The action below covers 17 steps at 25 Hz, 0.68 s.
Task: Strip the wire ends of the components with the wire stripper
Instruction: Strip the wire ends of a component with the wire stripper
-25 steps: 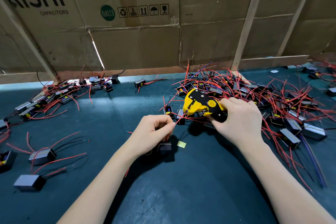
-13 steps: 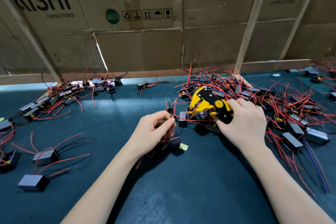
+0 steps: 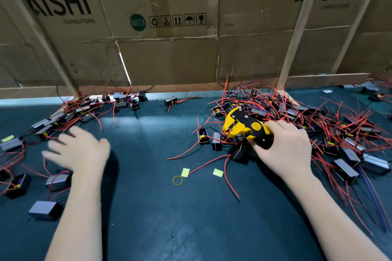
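Desk, dark green mat surface [image 3: 148, 229], carries a tangled heap of small grey box components with thin red wires [image 3: 307, 125] at right. Right hand [image 3: 284, 150] fingers grip yellow-and-black wire stripper [image 3: 244, 126] by its handles. Left hand [image 3: 78, 150] blurred, fingers spread, empty. Wires judged light, limp; hold near ends.

Right hand [image 3: 288, 150] grips wire stripper [image 3: 247, 128]; left hand [image 3: 82, 150] blurred, spread

Both your forearms are bare to the frame edge, without sleeves. Your left hand [image 3: 81, 150] and right hand [image 3: 288, 150] wear no gloves, rings or watch.
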Available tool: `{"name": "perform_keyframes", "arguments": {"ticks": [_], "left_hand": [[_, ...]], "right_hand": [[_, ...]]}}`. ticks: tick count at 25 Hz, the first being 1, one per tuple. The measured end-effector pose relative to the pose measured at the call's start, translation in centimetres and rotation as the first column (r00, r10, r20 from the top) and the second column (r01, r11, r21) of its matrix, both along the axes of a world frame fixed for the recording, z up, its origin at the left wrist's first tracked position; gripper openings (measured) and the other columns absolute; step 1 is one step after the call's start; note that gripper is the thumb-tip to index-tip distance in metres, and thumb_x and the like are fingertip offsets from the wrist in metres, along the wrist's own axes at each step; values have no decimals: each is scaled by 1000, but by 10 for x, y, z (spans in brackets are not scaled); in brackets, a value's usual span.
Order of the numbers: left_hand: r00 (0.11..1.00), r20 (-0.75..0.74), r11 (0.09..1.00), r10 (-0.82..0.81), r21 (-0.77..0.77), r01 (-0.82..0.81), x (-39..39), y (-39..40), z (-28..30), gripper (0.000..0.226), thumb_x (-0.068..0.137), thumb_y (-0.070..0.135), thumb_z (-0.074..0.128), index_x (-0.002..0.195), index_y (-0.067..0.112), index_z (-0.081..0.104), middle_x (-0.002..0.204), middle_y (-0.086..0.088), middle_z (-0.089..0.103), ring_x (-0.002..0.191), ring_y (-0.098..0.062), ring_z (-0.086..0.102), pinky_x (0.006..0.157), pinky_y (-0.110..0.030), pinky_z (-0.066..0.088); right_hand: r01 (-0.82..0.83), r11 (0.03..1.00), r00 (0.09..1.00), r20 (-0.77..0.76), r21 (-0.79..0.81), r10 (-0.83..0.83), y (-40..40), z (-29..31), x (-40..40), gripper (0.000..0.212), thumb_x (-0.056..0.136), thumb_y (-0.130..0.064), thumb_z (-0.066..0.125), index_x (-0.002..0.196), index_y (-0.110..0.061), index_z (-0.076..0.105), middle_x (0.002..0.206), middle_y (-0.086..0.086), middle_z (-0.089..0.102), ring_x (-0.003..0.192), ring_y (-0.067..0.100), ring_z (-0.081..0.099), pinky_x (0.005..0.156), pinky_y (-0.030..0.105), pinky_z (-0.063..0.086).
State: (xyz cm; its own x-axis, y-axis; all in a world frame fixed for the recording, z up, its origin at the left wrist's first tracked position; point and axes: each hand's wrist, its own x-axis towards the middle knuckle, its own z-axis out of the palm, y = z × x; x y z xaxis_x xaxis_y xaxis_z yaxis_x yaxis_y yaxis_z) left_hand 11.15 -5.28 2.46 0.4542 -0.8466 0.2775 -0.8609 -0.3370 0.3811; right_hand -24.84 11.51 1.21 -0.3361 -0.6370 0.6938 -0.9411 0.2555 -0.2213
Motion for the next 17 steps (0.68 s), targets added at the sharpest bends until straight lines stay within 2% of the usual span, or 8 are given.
{"name": "perform_keyframes", "arguments": {"ticks": [2,3,6,10,14,17], "left_hand": [[996,-74,985,55,168,-42,12,-5,-2,60,86,28,65,132,-4,44,141,-32,40,132,-47,32,109,-51,25],[996,-82,980,35,198,-18,14,-8,-4,55,88,26,63,132,-4,48,140,-30,42,132,-46,34,107,-49,29],[993,-22,987,-113,110,115,10,-13,-7,39,88,15,62,121,-4,59,130,-32,51,123,-46,41,99,-47,37],[980,22,978,-196,-68,197,-4,-17,-15,46,86,17,66,122,-9,52,129,-37,48,121,-49,40,99,-51,34],[980,30,980,-196,49,194,-23,-32,-19,63,90,33,65,133,-5,40,139,-33,39,130,-46,36,105,-48,30],[948,125,956,-294,36,292,-34,-53,-10,67,93,35,61,144,3,33,150,-31,29,138,-46,27,109,-49,26]], "right_hand": [[2,1000,1000,4,-12,-2,0,-1,0,37,66,-40,85,84,-13,67,77,3,63,80,33,63,70,38,39],[5,1000,1000,5,-14,-5,1,-1,-1,37,66,-40,85,85,-13,67,78,3,64,80,33,63,70,39,40],[-2,1000,1000,1,-19,2,1,-1,-2,37,66,-39,85,85,-13,68,78,3,64,79,33,63,69,38,40],[-20,1000,1000,2,-2,20,1,-1,0,36,65,-39,85,85,-14,68,77,2,63,78,32,62,70,38,40],[-38,999,999,-25,10,38,-1,-2,1,38,61,-35,88,85,-14,69,77,2,63,79,33,62,68,38,40],[-34,999,999,-38,28,35,-1,-2,1,39,60,-36,87,86,-14,70,77,2,63,79,33,62,68,38,40]]}}
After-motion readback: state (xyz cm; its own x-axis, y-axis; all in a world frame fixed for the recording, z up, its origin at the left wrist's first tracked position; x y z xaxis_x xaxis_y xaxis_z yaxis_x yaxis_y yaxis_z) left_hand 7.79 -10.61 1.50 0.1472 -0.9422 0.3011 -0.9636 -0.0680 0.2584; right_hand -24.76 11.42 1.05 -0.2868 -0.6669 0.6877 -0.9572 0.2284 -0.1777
